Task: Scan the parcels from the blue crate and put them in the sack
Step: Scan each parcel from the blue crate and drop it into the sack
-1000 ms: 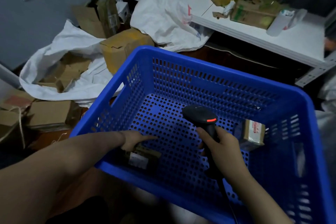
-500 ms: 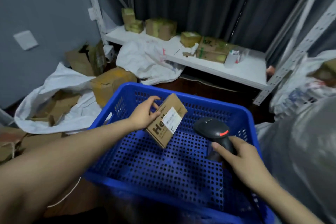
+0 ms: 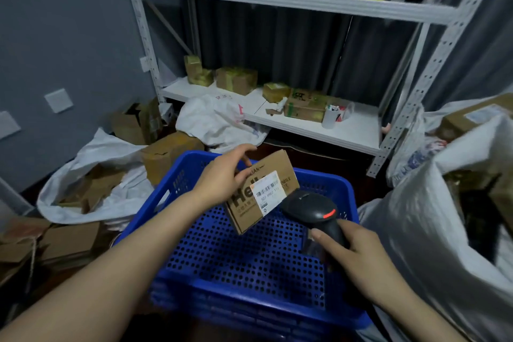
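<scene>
Fingers (image 3: 241, 150) of my left hand (image 3: 219, 180) hold the brown cardboard parcel (image 3: 247, 214), right hand (image 3: 358, 255) grips the black scanner (image 3: 311, 208); I'd square its white label (image 3: 268, 193).

Parcel (image 3: 277, 165) is matt cardboard, label (image 3: 268, 193) smooth paper, scanner (image 3: 311, 208) glossy plastic; crate (image 3: 249, 266) under the left hand (image 3: 222, 178), perforated plastic.

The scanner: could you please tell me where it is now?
In the head view the scanner sits right of centre, held by the right hand over the blue crate, its head beside the parcel.
</scene>
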